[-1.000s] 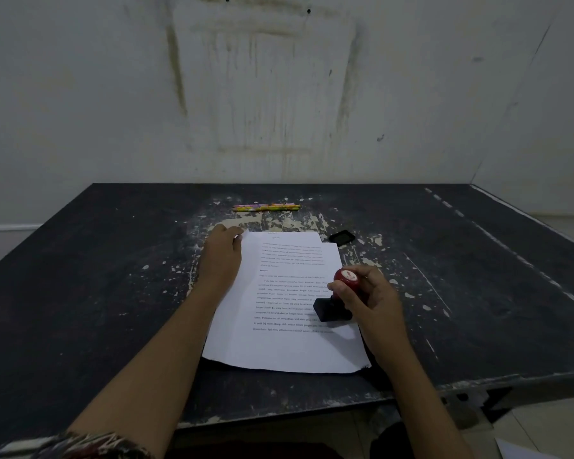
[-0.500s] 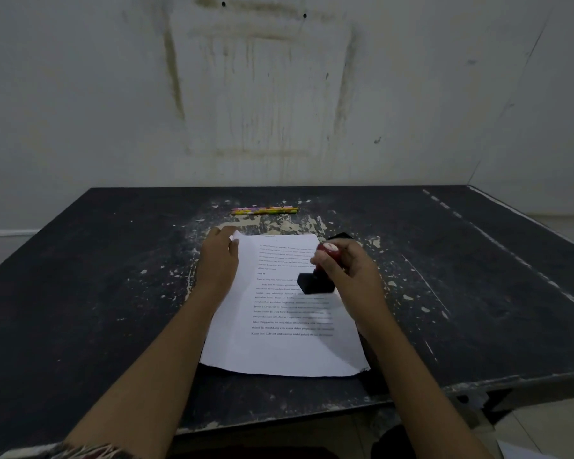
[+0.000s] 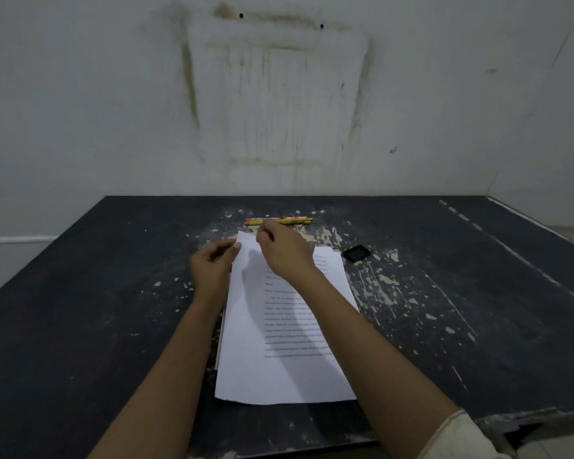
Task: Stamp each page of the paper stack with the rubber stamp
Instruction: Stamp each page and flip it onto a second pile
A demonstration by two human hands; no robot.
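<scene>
The paper stack (image 3: 279, 366) lies on the dark table (image 3: 96, 326) in front of me, printed text facing up. My left hand (image 3: 212, 270) pinches the top sheet's far left corner (image 3: 246, 241), which is raised slightly. My right hand (image 3: 285, 253) has crossed over the page to that same corner, with its back towards the camera and its fingers curled. The rubber stamp is not visible; whether it sits inside my right hand is hidden. The black ink pad (image 3: 357, 253) rests just right of the stack's far edge.
Two colourful pencils (image 3: 279, 221) lie side by side beyond the stack. The tabletop is scuffed, with pale chipped patches around the papers. A stained white wall stands behind the table, and the table's front edge is near my elbows.
My right hand moved from the page's right side up and left to the far left corner, and the stamp went out of sight. My left hand shifted from pressing the sheet flat to pinching its corner.
</scene>
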